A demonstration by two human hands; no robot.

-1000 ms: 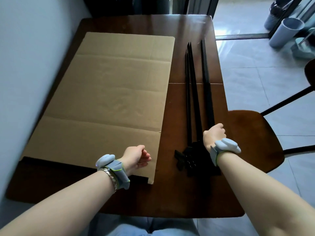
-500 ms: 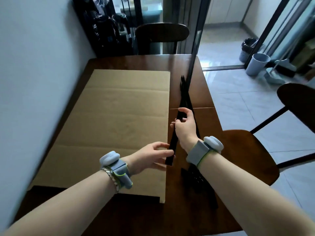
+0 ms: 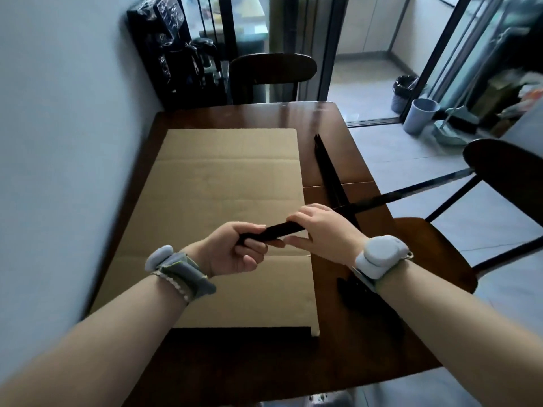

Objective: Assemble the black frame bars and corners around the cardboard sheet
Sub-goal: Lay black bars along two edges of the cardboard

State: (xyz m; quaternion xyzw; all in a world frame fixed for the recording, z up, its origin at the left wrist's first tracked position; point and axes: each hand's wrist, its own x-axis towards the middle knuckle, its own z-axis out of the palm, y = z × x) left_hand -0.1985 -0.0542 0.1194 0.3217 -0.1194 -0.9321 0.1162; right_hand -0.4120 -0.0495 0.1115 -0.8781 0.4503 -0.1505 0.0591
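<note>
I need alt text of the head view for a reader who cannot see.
The left hand and right hand hold one long black frame bar over a flat brown cardboard sheet on a dark wooden table. More black bars lie beside the sheet, to its right.

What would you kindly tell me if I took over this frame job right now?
The left hand grips one end of a black bar; the right hand holds it further along, lifted over the table.
The other bars lie right of the flat cardboard sheet; dark pieces, likely corners, sit at their near end.
Done: nothing fitted yet. Left: all bars and corners around the sheet.
</note>
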